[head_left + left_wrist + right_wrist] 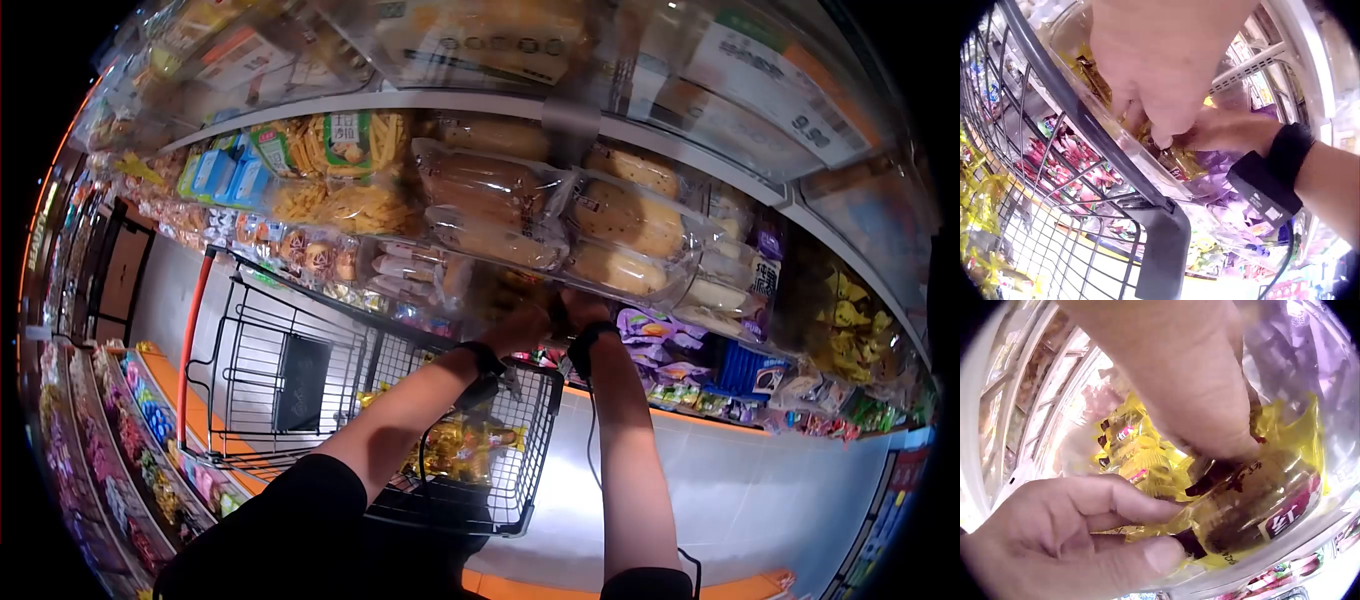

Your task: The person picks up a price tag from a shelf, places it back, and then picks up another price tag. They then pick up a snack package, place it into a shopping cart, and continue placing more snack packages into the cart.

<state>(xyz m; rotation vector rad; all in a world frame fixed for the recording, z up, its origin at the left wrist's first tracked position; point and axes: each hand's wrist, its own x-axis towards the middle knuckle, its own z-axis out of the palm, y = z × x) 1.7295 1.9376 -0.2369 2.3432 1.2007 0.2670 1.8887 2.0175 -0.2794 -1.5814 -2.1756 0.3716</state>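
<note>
A brown snack in a clear yellow wrapper point(1241, 519) lies between both hands at the front of a clear shelf bin. My left hand point(1079, 519) pinches the wrapper's end between thumb and fingers. From above, my right hand point(1179, 381) grips the same packet near its middle, its fingertips partly hidden. Behind them in the bin sit more yellow-wrapped packets point(1141, 456). In the head view, the left hand point(525, 330) and right hand point(588, 308) are close together, under the shelf of bagged bread point(625, 220).
A black wire shopping cart point(545, 440) stands below the arms, with yellow packets point(465, 455) in it. Its grey corner point(1169, 250) is close beside the bin. Purple packets point(650, 335) fill the neighbouring bin. A shelf edge point(480, 100) runs overhead.
</note>
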